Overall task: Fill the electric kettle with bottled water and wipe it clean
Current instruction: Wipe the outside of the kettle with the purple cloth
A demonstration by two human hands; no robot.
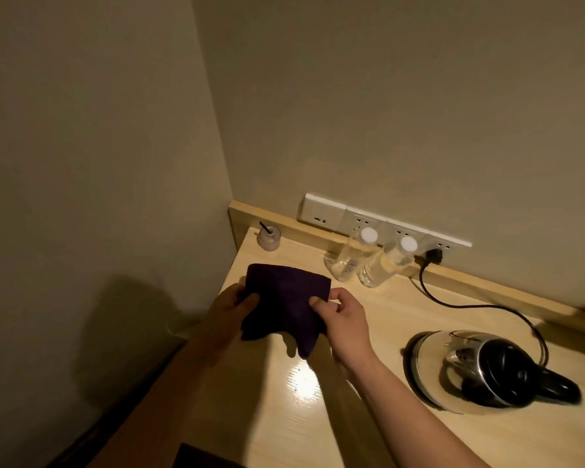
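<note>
A dark purple cloth (pixel 284 298) hangs above the left part of the wooden table (pixel 368 434), spread between my hands. My left hand (pixel 232 307) pinches its left edge and my right hand (pixel 340 315) pinches its right edge. A steel electric kettle (pixel 480 369) with a black lid and handle stands at the right, lid closed. Two clear water bottles (pixel 352 260) (pixel 387 265) with white caps stand by the back wall, beyond the cloth.
The kettle's black cord (pixel 466 304) runs from a plug (pixel 433 256) in the white wall socket strip (pixel 379 221). A small reed diffuser jar (pixel 270 238) sits in the back left corner. A wall borders the table on the left.
</note>
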